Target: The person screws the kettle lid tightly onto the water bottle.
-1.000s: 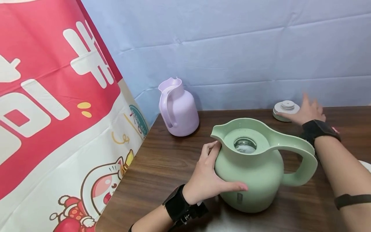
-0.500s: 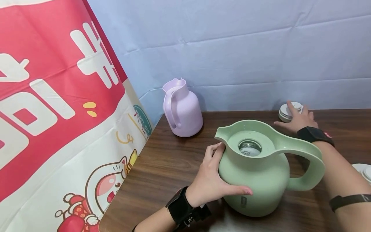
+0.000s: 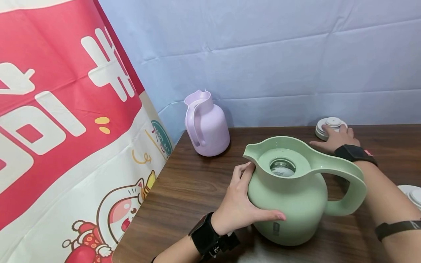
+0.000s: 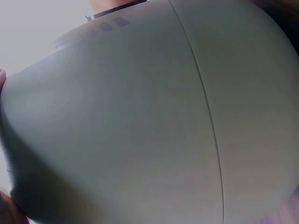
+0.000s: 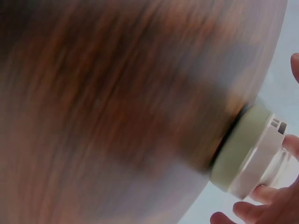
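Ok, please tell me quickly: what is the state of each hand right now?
Left hand: closed around the green jug, holding its side.
Right hand: open, fingers at the white-and-green lid, not closed around it.

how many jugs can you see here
2: the green jug in front, with the left hand on its side, and the lilac jug farther back and left, near the blue backdrop. Any outside the head view would be hidden.

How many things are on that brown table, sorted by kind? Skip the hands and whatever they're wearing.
Jugs: 2, a green jug and a lilac jug
Lid-like pieces: 2, a nearly whole white-topped lid and a white piece cut off at the head view's right edge
Total: 4
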A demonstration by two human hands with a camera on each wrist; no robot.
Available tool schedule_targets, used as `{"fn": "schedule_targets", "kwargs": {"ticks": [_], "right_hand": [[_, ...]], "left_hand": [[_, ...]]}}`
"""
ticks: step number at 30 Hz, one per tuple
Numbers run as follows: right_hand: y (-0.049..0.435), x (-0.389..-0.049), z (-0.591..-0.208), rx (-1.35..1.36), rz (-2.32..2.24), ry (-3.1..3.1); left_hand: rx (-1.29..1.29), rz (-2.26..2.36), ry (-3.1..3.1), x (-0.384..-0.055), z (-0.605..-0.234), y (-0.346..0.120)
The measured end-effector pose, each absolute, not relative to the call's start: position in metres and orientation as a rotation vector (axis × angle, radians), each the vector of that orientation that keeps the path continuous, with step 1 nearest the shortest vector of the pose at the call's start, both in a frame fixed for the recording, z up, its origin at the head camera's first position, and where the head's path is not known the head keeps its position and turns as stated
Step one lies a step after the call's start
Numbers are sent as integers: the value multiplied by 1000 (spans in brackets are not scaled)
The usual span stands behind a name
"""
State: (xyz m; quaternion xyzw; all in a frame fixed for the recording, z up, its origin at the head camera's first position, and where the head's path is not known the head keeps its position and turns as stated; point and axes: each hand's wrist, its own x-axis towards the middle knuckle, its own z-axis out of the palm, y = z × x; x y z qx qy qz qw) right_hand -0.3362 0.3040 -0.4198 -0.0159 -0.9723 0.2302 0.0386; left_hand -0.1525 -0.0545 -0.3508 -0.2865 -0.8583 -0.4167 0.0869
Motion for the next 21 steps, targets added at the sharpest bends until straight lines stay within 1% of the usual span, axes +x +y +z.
{"fn": "schedule_targets", "kwargs": {"ticks": [7,13,21], "right_hand": [[309,-335,-421,29,675,-2967],[313,-324,-412,155,651,-3045],[316,-305,-399,228,686,-3148]], "left_hand": [[-856,-1237,-2543,-153,-351,-54],[-844,-1253,-2559,-152,-351,-54],[-849,-1275,-2545,-151,-350,-54]]}}
